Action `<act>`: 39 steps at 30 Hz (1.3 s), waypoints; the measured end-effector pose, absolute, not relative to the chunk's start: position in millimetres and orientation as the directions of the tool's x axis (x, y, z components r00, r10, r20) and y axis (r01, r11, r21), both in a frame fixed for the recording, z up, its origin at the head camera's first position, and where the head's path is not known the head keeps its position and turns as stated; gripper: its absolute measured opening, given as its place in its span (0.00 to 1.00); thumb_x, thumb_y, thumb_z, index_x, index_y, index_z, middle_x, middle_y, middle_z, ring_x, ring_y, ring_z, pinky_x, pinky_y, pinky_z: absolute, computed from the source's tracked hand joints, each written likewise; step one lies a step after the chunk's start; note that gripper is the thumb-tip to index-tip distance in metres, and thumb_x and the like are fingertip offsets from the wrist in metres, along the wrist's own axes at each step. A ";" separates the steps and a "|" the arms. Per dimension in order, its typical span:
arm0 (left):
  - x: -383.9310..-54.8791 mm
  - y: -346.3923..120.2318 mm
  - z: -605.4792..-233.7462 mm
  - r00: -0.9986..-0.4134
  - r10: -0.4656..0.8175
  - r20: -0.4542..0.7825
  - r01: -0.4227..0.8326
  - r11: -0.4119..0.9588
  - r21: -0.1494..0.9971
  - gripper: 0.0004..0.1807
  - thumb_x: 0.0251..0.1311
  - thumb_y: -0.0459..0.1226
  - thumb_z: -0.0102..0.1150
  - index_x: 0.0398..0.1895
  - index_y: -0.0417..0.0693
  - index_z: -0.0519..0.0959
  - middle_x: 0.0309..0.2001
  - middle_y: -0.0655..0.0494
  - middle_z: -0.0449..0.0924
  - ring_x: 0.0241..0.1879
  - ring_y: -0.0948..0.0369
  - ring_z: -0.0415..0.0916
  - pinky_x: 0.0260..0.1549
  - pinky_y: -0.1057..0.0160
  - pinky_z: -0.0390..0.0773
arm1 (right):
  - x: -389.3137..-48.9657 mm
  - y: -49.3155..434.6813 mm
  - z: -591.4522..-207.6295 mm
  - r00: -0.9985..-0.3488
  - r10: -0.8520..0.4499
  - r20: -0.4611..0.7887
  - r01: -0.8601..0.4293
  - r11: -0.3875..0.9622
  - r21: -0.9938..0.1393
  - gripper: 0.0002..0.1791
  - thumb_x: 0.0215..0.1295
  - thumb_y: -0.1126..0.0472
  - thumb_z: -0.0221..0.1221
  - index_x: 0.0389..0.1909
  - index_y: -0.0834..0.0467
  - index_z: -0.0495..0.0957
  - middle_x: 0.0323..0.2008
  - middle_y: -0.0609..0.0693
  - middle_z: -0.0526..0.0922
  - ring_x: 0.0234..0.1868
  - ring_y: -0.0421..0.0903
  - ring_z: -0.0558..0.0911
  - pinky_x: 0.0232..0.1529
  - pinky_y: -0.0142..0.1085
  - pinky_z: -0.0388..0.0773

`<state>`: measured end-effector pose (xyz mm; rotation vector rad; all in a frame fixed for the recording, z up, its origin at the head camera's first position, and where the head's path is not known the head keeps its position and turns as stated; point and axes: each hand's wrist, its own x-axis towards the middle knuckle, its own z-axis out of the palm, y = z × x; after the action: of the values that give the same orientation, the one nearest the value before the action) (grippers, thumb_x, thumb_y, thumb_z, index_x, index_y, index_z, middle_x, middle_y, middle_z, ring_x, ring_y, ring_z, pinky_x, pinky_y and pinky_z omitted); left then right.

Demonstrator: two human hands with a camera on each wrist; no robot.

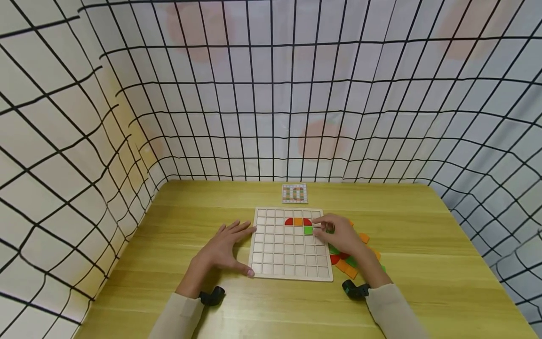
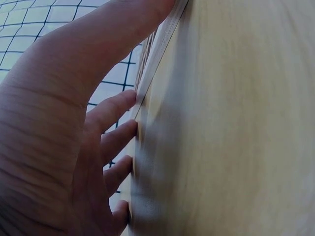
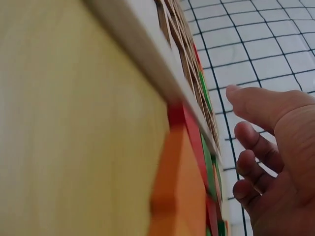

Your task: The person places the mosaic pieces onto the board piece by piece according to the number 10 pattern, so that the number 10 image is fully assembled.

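Note:
A pale wooden grid board (image 1: 279,254) lies flat on the table. In its upper right part, a red rounded piece (image 1: 289,221), an orange square (image 1: 298,221) and another red rounded piece (image 1: 306,221) form a row, with a green square (image 1: 308,230) just below. My left hand (image 1: 222,249) is spread at the board's left side, thumb at the near corner and fingertips along the edge. Over the right edge hovers my right hand (image 1: 342,233), thumb and forefinger apart close to the green square. The right wrist view shows nothing between its loosely bent fingers.
Loose orange, green and red pieces (image 1: 347,269) lie piled along the board's right side, partly under my right hand. Behind the board lies a small printed card (image 1: 295,193) with a coloured grid pattern. A white curtain with black grid lines (image 1: 262,117) surrounds the wooden table (image 1: 190,197).

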<state>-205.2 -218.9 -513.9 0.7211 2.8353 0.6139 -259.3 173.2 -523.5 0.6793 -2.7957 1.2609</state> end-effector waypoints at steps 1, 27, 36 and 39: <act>-205.6 -218.3 -514.1 -0.871 0.488 -0.047 0.426 0.801 0.421 0.70 0.31 0.75 0.74 0.82 0.64 0.58 0.83 0.57 0.52 0.83 0.45 0.43 0.78 0.31 0.42 | -258.0 177.0 -522.8 -0.907 -0.381 0.178 -0.387 0.590 -0.709 0.14 0.67 0.56 0.69 0.52 0.55 0.87 0.33 0.44 0.78 0.31 0.43 0.71 0.32 0.33 0.67; -205.4 -216.6 -513.5 -0.874 0.485 -0.043 0.422 0.798 0.430 0.69 0.30 0.73 0.77 0.81 0.63 0.60 0.83 0.55 0.53 0.83 0.44 0.44 0.77 0.30 0.43 | -227.6 262.6 -516.1 -0.957 -0.252 0.142 -0.288 0.783 -0.551 0.15 0.70 0.53 0.66 0.53 0.55 0.86 0.35 0.46 0.80 0.34 0.44 0.71 0.35 0.35 0.70; -206.5 -216.1 -515.0 -0.871 0.490 -0.043 0.427 0.798 0.426 0.69 0.31 0.74 0.76 0.81 0.63 0.60 0.83 0.54 0.53 0.83 0.43 0.44 0.77 0.29 0.42 | -228.7 260.0 -517.5 -0.976 -0.184 0.117 -0.217 0.790 -0.573 0.20 0.69 0.48 0.67 0.51 0.59 0.86 0.37 0.50 0.81 0.35 0.45 0.74 0.37 0.38 0.73; -206.0 -216.4 -513.8 -0.870 0.492 -0.034 0.432 0.793 0.430 0.69 0.31 0.73 0.77 0.81 0.62 0.62 0.82 0.53 0.56 0.82 0.42 0.46 0.76 0.28 0.43 | -229.0 259.3 -518.9 -0.980 -0.173 0.102 -0.200 0.791 -0.578 0.23 0.66 0.44 0.68 0.51 0.58 0.86 0.40 0.51 0.83 0.38 0.46 0.77 0.39 0.40 0.75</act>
<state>-206.0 -216.4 -513.8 0.7354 2.8371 0.6283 -229.0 259.3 -518.9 0.3059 -2.9314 0.9539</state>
